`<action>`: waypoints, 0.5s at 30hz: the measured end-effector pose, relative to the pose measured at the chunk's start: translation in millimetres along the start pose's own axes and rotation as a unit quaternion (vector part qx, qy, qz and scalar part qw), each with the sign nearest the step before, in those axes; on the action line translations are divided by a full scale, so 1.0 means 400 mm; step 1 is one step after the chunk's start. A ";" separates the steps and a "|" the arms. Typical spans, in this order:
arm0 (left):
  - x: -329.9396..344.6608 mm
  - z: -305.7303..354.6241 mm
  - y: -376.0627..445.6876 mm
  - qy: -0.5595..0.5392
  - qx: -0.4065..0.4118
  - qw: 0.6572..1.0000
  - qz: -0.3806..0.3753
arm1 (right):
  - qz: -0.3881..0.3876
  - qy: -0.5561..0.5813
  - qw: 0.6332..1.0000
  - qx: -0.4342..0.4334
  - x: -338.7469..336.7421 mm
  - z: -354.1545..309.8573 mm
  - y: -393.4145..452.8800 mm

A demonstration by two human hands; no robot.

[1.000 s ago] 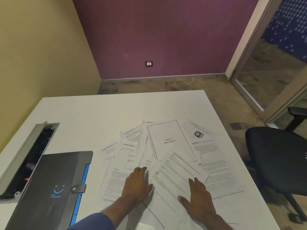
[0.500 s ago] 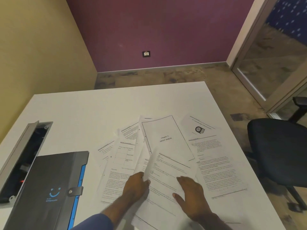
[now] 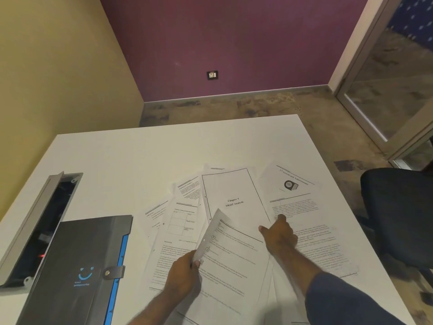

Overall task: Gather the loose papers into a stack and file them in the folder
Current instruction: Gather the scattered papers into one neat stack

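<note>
Lower centre of the frame, the left hand (image 3: 185,269) pinches the left edge of the nearest sheet (image 3: 234,261), thumb on top, fingers curled beneath, and that edge lifts clear of the pile. That looks like a hold meant to keep the first page as the base of the stack. The sheet's long axis runs from lower right up to upper left, its top corner pointing toward the frame's centre.

Just right of it, the right hand (image 3: 280,233) reaches forward, fingers loosely extended and gripping nothing, fingertips touching the papers where the "Chapter 4 SWOT Analysis" page (image 3: 234,198) meets the page beside it. Probably it is about to drag the next sheet in.

Further up, the remaining loose papers (image 3: 178,221) fan out across the white table (image 3: 140,156), overlapping, each tilted differently. The awards page (image 3: 290,184) sits at the right end of the fan, leaning rightward.

At lower left the dark folder (image 3: 77,266) lies closed, strap snapped, long axis running up the frame, just beside the papers. Beyond it sits an open cable tray (image 3: 39,221). A black chair (image 3: 398,212) waits at right.
</note>
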State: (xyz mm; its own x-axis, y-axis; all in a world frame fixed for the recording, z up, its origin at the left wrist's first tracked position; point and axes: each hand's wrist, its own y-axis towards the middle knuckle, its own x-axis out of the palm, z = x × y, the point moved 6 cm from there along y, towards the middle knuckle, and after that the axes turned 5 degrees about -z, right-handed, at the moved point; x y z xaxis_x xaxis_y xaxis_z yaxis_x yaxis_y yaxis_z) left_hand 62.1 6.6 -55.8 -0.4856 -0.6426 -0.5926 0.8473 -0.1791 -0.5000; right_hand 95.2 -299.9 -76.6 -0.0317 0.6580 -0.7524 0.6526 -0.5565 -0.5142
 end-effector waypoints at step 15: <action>-0.010 -0.062 0.003 -0.076 -0.084 0.991 0.065 | 0.092 0.234 0.957 -0.143 -0.073 0.004 -0.051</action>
State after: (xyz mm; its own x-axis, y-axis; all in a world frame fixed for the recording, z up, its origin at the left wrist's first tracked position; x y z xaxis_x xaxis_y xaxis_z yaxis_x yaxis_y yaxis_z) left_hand 59.8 27.5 -69.6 -0.3255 -0.7594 -0.5633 0.8463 0.0317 -0.5318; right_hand 81.7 -308.6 -44.7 0.4027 0.7542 -0.5187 0.7968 -0.5677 -0.2069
